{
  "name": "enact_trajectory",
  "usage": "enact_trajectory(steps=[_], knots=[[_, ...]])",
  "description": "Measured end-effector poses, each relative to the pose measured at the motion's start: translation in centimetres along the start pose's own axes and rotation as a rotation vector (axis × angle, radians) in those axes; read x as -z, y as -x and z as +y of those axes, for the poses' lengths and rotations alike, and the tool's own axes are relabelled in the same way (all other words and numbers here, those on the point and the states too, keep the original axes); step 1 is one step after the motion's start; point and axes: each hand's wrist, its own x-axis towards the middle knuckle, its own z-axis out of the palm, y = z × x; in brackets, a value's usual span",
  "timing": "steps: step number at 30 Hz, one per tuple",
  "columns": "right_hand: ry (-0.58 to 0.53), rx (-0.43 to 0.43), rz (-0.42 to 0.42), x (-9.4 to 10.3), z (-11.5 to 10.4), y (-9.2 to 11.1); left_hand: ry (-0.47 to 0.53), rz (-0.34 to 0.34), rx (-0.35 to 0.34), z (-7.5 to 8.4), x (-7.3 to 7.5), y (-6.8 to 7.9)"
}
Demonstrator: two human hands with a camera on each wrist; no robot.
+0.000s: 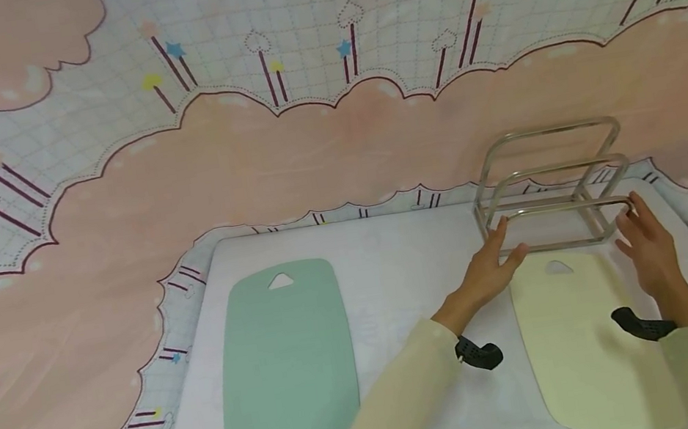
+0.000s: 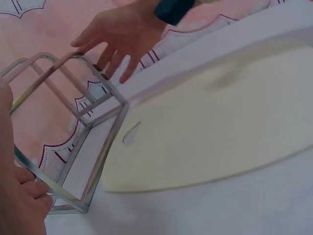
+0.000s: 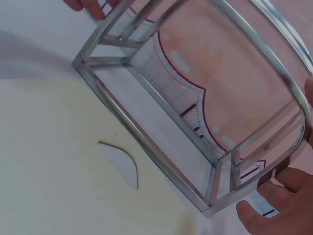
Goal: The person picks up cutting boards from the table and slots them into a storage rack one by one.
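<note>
A silvery metal rack (image 1: 566, 207) with several upright loops stands at the back right, behind a pale yellow cutting board (image 1: 576, 335). My left hand (image 1: 483, 275) grips the rack's left front side, its fingers curled round the frame in the left wrist view. At the opposite side, my right hand (image 1: 653, 250) touches the front loop with spread, mostly straight fingers (image 2: 115, 63). The rack's front bottom bar lies right at the board's handle-hole end (image 3: 120, 169). Well to the left lies a green cutting board (image 1: 284, 364), flat, which neither hand touches.
Both boards lie on a white tabletop (image 1: 396, 295). Behind and around it hangs a pink and white patterned cloth (image 1: 321, 151). Each wrist wears a dark strap-like device (image 1: 478, 354).
</note>
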Motion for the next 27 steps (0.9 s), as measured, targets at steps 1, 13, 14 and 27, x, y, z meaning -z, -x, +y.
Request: enact_trajectory(steps=[1, 13, 14, 27], knots=[[-0.001, -0.001, 0.002, -0.1, 0.1, 0.0, -0.008, 0.008, 0.005, -0.2, 0.0, 0.1], [-0.066, 0.051, -0.026, -1.7, 0.4, 0.2, -0.065, 0.036, -0.056, -1.1, 1.4, 0.4], [-0.092, 0.058, -0.033, -1.9, 0.4, 0.2, -0.073, 0.037, -0.059, -1.1, 1.6, 0.5], [-0.137, 0.07, -0.069, -3.7, 0.9, 0.1, -0.148, 0.056, -0.055, -2.7, 2.6, 1.3]])
